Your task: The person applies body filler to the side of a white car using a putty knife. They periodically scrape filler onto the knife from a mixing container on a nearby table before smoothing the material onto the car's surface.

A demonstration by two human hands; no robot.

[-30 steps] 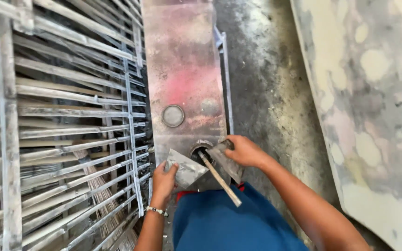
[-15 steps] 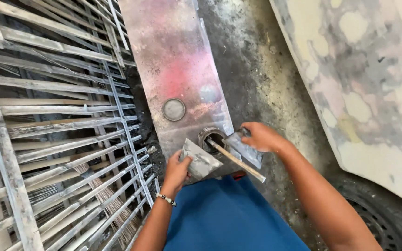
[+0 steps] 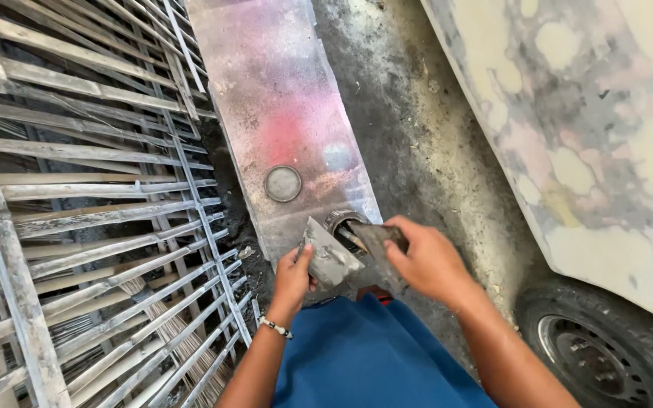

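My left hand (image 3: 294,276) grips a flat grey scraper blade (image 3: 329,255) smeared with putty, held tilted over the near end of a long metal sheet (image 3: 281,113). My right hand (image 3: 426,261) holds a second dark putty knife (image 3: 381,242) whose tip reaches over an open small tin (image 3: 341,224) standing on the sheet's near corner. The tin's round lid (image 3: 283,183) lies flat on the sheet a little farther away. My blue trousers (image 3: 372,355) fill the bottom middle.
A stack of dusty metal grilles (image 3: 85,196) lies on the left. A sanded, patched car body (image 3: 583,136) with a tyre (image 3: 614,347) stands on the right. Dark gritty ground (image 3: 417,151) runs between the sheet and the car.
The thin stick that my right hand held over the tin is gone from view; a dark putty knife now sits in that hand. The view has swung slightly left.
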